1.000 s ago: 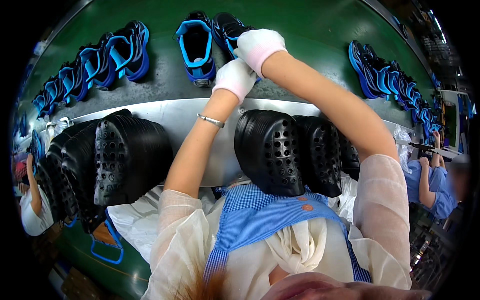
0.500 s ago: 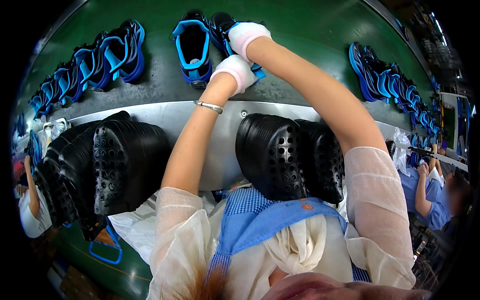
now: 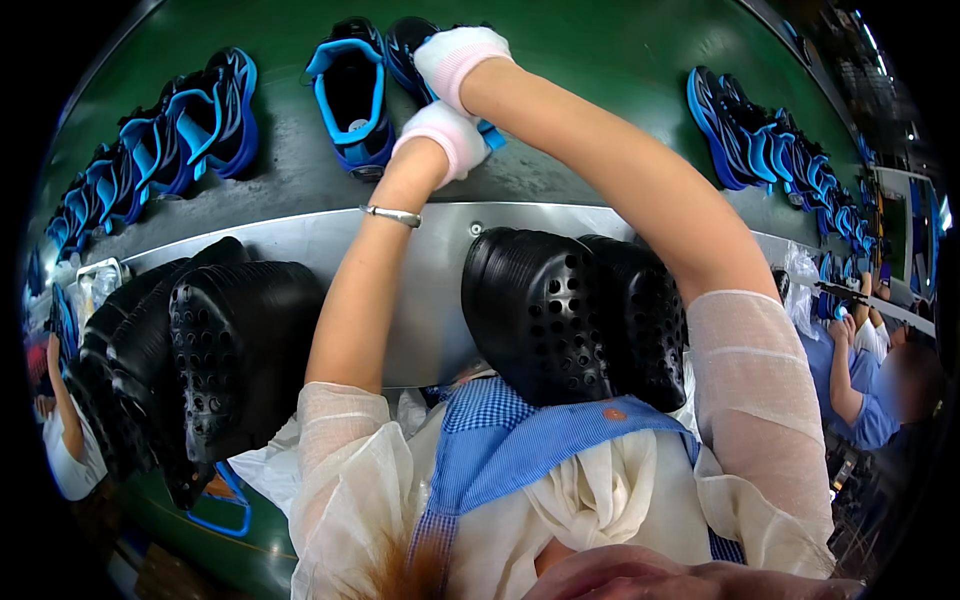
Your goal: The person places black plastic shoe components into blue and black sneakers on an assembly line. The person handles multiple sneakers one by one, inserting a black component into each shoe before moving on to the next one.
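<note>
Here's the black shoe [image 3: 402, 52], bright blue at its edges, on the green worktop [image 3: 590, 55], toe pointing away, long axis slanting up and leftward, gloved left hand [image 3: 440, 138] by its heel, right hand [image 3: 462, 60] across its upper, fingers hidden, so I can't tell whether they're clamped.

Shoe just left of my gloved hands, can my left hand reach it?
Probably yes: the shoe stands close beside your left hand, with nothing visible between them, though it seems occupied at the second shoe.
</note>
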Demonstrator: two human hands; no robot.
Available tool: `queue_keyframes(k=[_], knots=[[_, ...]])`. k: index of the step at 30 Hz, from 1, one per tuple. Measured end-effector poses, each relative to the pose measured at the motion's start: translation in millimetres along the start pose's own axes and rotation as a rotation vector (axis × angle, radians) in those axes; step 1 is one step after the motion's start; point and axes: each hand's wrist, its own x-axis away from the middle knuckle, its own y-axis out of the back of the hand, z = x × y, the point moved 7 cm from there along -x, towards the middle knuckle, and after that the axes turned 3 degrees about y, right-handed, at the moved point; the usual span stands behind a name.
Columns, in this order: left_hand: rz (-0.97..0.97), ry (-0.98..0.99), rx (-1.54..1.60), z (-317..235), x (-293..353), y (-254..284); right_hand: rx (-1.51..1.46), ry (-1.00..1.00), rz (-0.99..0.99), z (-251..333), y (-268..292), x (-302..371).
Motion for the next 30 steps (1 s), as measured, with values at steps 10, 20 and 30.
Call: queue_keyframes(k=[10, 20, 30], knots=[[-0.015, 0.057, -0.1, 20, -16, 4, -0.256, 0.038, -0.065, -16, 3, 19], [-0.166, 0.009, 0.154, 1, 17, 21, -0.424, -0.454, -0.307, -214, -14, 315], [-0.497, -0.169, -0.154, 20, 14, 26, -0.526, -1.275, -0.252, -337, -241, 560]])
